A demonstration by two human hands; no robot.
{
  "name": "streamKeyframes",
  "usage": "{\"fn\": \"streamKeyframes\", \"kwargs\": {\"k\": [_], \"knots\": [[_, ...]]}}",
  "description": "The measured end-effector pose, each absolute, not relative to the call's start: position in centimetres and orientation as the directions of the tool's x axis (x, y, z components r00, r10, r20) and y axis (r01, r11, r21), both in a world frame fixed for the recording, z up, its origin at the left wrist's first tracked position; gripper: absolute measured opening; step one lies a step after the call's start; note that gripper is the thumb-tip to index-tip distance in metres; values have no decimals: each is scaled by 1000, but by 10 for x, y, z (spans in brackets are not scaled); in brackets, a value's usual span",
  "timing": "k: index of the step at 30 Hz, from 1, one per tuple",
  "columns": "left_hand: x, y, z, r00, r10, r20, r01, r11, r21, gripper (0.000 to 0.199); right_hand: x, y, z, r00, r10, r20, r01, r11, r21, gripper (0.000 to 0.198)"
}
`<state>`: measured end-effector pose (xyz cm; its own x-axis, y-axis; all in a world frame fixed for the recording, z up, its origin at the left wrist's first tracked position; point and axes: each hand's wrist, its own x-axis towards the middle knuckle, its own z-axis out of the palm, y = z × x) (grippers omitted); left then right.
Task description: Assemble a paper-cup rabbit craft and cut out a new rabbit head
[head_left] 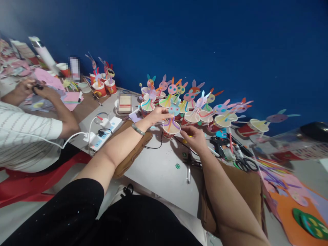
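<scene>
Cup rabbit (171, 129), head and strips attached: at table (161, 167), left hand (159, 117) pinching its head between fingers, right hand (195, 137) spread beside it. Apparently finished: rabbits behind (192, 117). Unused: paper strips (275, 179).

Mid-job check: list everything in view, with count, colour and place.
Wall: one, blue, behind
Table: one, pale grey, centre
Decorated cup: one, red and white with light-blue figure, table centre
Other decorated cups: over ten, mixed colours, by the wall
Power strip: one, white and blue, left
Flask: one, white, far left
Chair: one, red, lower left
Co-worker: one, pale striped top, left
Cushions: two, brown, table's near edge
Small tokens: at least two, green, centre
Pen: one, clear, centre
Scissors: at least one, black-handled, right
Paper sheets: several, orange and pink, right
Left hand: one, bare, at the figure
Right hand: one, bare, beside the cup
</scene>
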<state>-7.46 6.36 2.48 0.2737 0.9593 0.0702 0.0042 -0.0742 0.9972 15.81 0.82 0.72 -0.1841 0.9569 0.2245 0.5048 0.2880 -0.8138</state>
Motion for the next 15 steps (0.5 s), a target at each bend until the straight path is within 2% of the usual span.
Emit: {"fn": "streamKeyframes", "kwargs": {"k": [3, 9, 15], "knots": [[-71, 62, 20, 340, 937, 83, 27, -98, 995, 42, 157, 8, 8, -188, 956, 223, 519, 290, -804, 22], [-65, 60, 20, 302, 949, 88, 91, -120, 989, 31, 156, 8, 7, -213, 947, 239, 506, 316, -802, 24], [-64, 60, 20, 278, 954, 110, 197, -169, 966, 37, 155, 7, 6, -225, 941, 252, 496, 333, -802, 24]]}}
